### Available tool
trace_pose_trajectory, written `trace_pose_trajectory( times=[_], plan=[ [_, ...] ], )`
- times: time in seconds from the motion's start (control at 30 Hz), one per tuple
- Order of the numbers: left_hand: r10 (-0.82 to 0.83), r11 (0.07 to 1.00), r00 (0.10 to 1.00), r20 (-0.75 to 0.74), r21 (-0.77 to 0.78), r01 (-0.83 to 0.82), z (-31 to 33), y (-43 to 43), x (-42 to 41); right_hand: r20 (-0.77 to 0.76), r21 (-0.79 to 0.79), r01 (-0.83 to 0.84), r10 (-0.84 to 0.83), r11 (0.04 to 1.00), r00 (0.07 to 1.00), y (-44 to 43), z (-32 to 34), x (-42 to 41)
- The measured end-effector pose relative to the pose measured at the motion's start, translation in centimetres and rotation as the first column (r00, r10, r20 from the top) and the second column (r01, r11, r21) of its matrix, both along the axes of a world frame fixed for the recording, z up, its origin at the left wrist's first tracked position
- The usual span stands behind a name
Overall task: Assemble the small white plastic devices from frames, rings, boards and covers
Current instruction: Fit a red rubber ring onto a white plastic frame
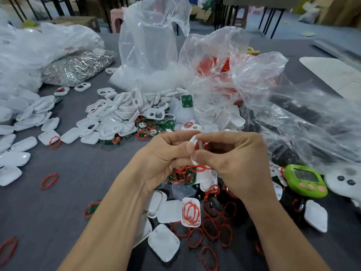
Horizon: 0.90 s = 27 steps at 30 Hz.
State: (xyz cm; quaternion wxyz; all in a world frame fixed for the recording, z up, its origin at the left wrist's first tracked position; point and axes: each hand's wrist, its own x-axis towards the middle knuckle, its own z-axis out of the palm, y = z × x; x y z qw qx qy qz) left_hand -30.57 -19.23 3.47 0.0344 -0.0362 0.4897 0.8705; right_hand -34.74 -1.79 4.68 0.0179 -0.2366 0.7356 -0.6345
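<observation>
Right, we have one white frame (192, 140) up off the table (68, 192), held between both hands just in front of the parts heap. The left hand (166, 155) is curled round it, thumb on the near edge. The right hand (234, 159) is curled too, thumb and forefinger pinching the red ring (198, 146) against the frame. We can't tell whether the ring is seated; the fingers cover it.

Handling, our read:
- Frame: light, thin and stiff, probably slick. We'd hold it by the outer edges, not across the openings.
- Ring: soft and floppy, and likely to twist. We'd pinch one end and walk it round.
- Green circuit boards (186, 100): rigid. We'd take them by the edges, off the contacts.
- White covers (11, 159): light shells, which slide easily on the table.

Counts:
- In hand: one frame, one ring.
- Heap of frames (121, 114) behind the hands: too many to count.
- Covers at left: well over a dozen, and blurred at the edge.
- Loose rings (49, 180) on the left of the table: four.
- Rings near our wrists: a dense scatter we can't count. A few more sit inside one upturned cover (191, 212).
- Boards: one stands upright at the back of the heap. The rest are half buried.
- One lime-green gadget (305, 180) on the right, not our part.
- One bag of metal clips (78, 67) at back left.
</observation>
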Motion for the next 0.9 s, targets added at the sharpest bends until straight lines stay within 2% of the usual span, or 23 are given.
trace_pose_trajectory(
  times=[0.07,0.17,0.3,0.4,0.53,0.9],
  plan=[
    [0.041,0.999,0.999,0.018,-0.015,-0.04,-0.01,0.01,-0.05,0.006,-0.003,-0.02,0.02,1.0,1.0,0.1,0.09,0.06],
    [0.098,0.988,0.994,0.041,-0.122,-0.092,-0.13,0.2,0.0,-0.007,0.052,0.016,-0.016,0.999,1.0,-0.13,0.01,0.12],
    [0.111,0.978,0.993,0.034,-0.184,-0.103,-0.23,0.1,0.25,0.003,0.084,0.062,-0.063,0.994,0.998,-0.43,-0.35,0.1],
    [0.095,0.97,0.995,0.006,-0.224,-0.092,-0.35,0.29,0.33,-0.061,0.116,0.103,-0.096,0.988,0.993,-0.59,-0.39,0.07],
    [0.025,0.981,1.0,-0.004,-0.191,-0.025,-0.38,0.35,0.34,-0.101,0.122,0.161,-0.149,0.979,0.984,-0.72,-0.37,-0.09],
    [0.048,0.97,0.998,0.033,-0.241,-0.038,-0.61,0.23,0.01,-0.279,0.222,0.169,-0.104,0.96,0.955,-0.47,-0.88,0.14]
  ],
)
